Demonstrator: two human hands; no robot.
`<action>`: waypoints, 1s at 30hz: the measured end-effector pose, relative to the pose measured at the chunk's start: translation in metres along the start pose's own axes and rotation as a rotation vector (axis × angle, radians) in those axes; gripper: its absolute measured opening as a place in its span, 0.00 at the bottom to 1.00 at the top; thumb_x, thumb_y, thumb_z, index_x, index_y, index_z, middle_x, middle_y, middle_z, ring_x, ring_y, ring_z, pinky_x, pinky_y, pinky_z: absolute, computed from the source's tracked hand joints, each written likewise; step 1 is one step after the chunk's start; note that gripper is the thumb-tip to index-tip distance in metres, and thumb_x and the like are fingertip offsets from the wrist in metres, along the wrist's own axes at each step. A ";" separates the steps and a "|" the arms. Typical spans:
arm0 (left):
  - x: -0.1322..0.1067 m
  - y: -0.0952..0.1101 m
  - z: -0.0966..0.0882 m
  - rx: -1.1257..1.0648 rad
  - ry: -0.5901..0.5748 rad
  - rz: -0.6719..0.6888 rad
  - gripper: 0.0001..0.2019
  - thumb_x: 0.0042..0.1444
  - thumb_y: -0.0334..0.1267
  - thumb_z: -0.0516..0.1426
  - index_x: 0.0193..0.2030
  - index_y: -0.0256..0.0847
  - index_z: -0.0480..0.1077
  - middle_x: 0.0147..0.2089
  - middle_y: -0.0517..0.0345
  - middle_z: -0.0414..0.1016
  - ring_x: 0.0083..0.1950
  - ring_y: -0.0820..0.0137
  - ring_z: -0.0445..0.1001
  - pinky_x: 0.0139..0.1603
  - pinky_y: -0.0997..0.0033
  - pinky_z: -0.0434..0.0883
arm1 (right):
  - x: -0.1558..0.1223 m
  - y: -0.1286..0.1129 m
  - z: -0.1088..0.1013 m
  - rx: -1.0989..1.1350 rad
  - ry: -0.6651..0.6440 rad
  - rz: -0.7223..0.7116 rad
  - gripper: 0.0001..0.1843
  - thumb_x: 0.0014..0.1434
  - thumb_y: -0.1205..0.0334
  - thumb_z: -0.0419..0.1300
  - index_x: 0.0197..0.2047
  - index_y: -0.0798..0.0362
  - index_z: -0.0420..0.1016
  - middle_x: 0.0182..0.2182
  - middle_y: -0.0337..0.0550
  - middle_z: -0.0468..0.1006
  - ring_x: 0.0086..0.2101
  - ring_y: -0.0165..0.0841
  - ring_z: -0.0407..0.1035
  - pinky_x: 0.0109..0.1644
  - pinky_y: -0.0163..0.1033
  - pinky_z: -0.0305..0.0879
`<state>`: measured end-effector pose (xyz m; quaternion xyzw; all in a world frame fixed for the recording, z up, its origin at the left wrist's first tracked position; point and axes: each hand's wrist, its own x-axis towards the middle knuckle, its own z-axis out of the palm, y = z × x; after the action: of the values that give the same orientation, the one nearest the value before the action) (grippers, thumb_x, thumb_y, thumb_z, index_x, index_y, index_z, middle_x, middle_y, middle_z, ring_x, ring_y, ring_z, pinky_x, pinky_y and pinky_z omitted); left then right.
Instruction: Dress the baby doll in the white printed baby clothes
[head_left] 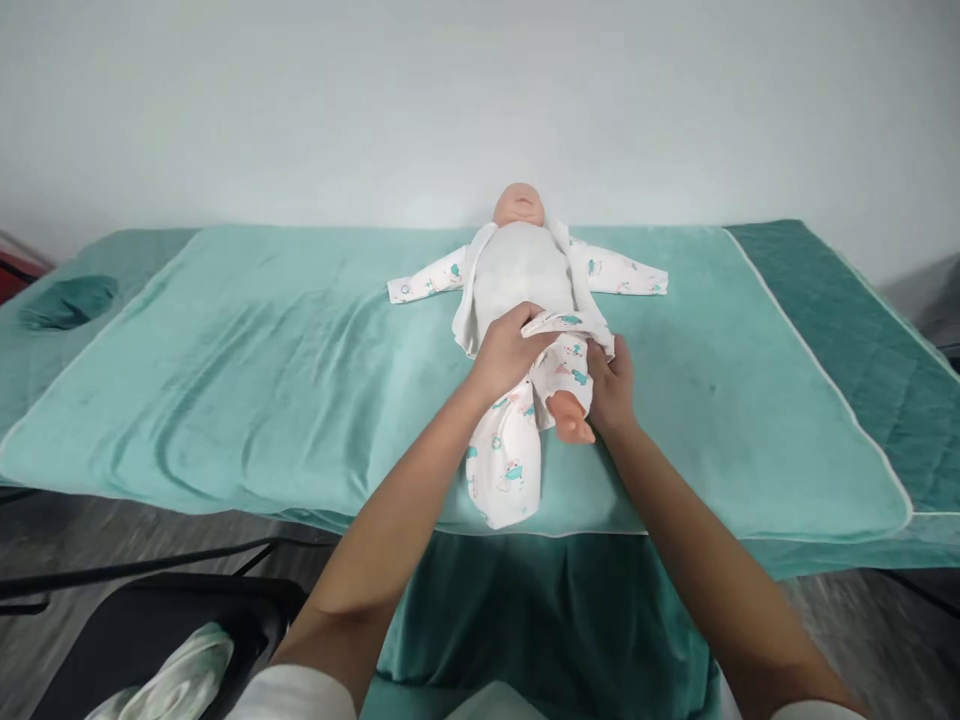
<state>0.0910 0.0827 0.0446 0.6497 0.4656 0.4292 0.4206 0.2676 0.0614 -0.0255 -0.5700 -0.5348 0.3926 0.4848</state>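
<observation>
A baby doll (519, 262) lies on its back on a teal blanket (285, 370), head toward the wall. It wears a white printed sleepsuit (510, 470) that is open over its white torso, sleeves spread out sideways. My left hand (504, 352) is closed on the suit's fabric at the doll's waist. My right hand (611, 385) grips the bunched leg cloth beside the doll's bare foot (571, 418), which pokes out. The suit's other leg lies flat toward me.
The blanket covers a padded table with a darker teal quilt (840, 330) at the right. A rolled teal cloth (67, 300) lies at the far left. Below left, a black seat (150, 630) holds a white folded cloth (180, 680). A pale wall stands behind.
</observation>
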 end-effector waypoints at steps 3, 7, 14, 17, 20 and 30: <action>0.006 -0.004 -0.017 -0.109 -0.165 0.000 0.13 0.57 0.44 0.62 0.45 0.39 0.73 0.45 0.58 0.76 0.49 0.67 0.73 0.51 0.71 0.68 | 0.005 0.000 0.003 -0.017 0.119 -0.042 0.19 0.63 0.41 0.53 0.42 0.50 0.63 0.39 0.43 0.72 0.40 0.35 0.66 0.44 0.37 0.66; 0.011 -0.020 -0.035 -0.339 -0.275 -0.067 0.19 0.51 0.44 0.66 0.48 0.39 0.75 0.48 0.55 0.77 0.51 0.63 0.75 0.52 0.69 0.70 | -0.001 -0.009 0.001 -0.035 0.128 -0.187 0.14 0.61 0.49 0.60 0.42 0.50 0.69 0.39 0.42 0.73 0.41 0.35 0.68 0.49 0.38 0.66; 0.007 -0.035 -0.029 -0.436 -0.144 -0.087 0.18 0.48 0.43 0.68 0.45 0.41 0.76 0.44 0.58 0.79 0.48 0.62 0.77 0.50 0.67 0.72 | 0.040 -0.086 -0.011 -0.179 -0.583 -0.194 0.18 0.50 0.51 0.75 0.39 0.51 0.78 0.30 0.38 0.75 0.32 0.30 0.68 0.34 0.33 0.62; 0.006 -0.034 -0.028 -0.446 -0.047 -0.124 0.17 0.49 0.44 0.67 0.45 0.42 0.75 0.44 0.59 0.78 0.48 0.64 0.77 0.49 0.68 0.72 | 0.063 -0.095 -0.002 -0.128 -0.741 -0.104 0.17 0.48 0.52 0.76 0.35 0.53 0.78 0.28 0.37 0.74 0.30 0.29 0.67 0.31 0.31 0.60; 0.004 -0.033 -0.031 -0.471 -0.049 -0.129 0.18 0.50 0.46 0.68 0.46 0.43 0.75 0.41 0.60 0.77 0.45 0.66 0.77 0.45 0.71 0.72 | 0.070 -0.076 0.008 0.094 -0.621 -0.045 0.17 0.49 0.52 0.75 0.32 0.53 0.75 0.28 0.36 0.74 0.28 0.27 0.66 0.30 0.31 0.62; -0.003 -0.029 -0.034 -0.547 -0.152 -0.206 0.23 0.44 0.51 0.72 0.42 0.41 0.74 0.32 0.60 0.73 0.33 0.70 0.74 0.33 0.73 0.69 | 0.063 -0.054 0.004 0.438 -0.597 0.086 0.16 0.46 0.57 0.72 0.30 0.52 0.70 0.30 0.36 0.74 0.28 0.27 0.66 0.28 0.31 0.61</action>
<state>0.0514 0.0908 0.0260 0.4920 0.3632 0.4440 0.6549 0.2584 0.1225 0.0309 -0.3349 -0.5314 0.6669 0.4009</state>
